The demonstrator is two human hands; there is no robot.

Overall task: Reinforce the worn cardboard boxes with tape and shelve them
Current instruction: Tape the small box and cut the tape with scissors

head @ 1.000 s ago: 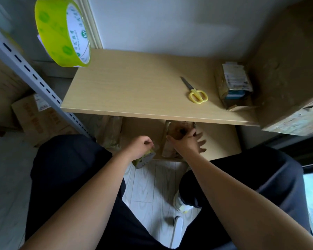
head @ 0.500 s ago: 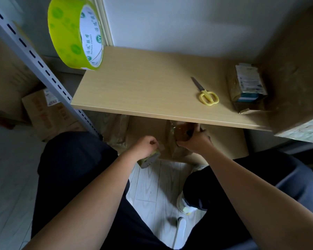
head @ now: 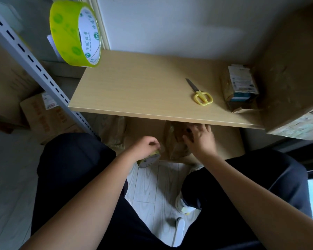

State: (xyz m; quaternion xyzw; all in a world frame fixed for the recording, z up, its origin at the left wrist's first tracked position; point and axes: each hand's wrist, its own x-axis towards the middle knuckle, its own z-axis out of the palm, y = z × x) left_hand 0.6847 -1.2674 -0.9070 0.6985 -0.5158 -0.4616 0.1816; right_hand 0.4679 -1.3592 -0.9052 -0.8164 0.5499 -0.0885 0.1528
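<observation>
Cardboard box, brown, flat-sided and worn [head: 145, 134], stands on the pale plank floor [head: 152, 186] under the light wooden bench [head: 143, 91], at about 12 o'clock from the person's knees. Glossy clear tape already wrinkles over its near face. The step in hand looks like laying tape on that face, so the reinforcing is under way and the shelving is not yet begun.

Larger brown cartons sit around: one big box [head: 293, 73] on the bench at 2 o'clock, another printed carton [head: 38, 114] on the floor at 9 o'clock behind the white slotted shelf upright [head: 31, 60].

On the grips: the right hand [head: 200, 139] lies against the taped patch with fingers spread and fairly straight, seemingly pressing it flat and holding nothing. The left hand [head: 145, 147] is curled round a small yellow-green roll of tape [head: 148, 159], just at 9 o'clock of the right hand and close beside the box face.

A second, large yellow-green tape roll [head: 74, 33] hangs at 11 o'clock. Yellow-handled scissors [head: 201, 95] lie on the bench at 1 o'clock, well apart from both hands.

Next, I judge, the strip must be smoothed down and cut, which calls for reaching up to those scissors.
</observation>
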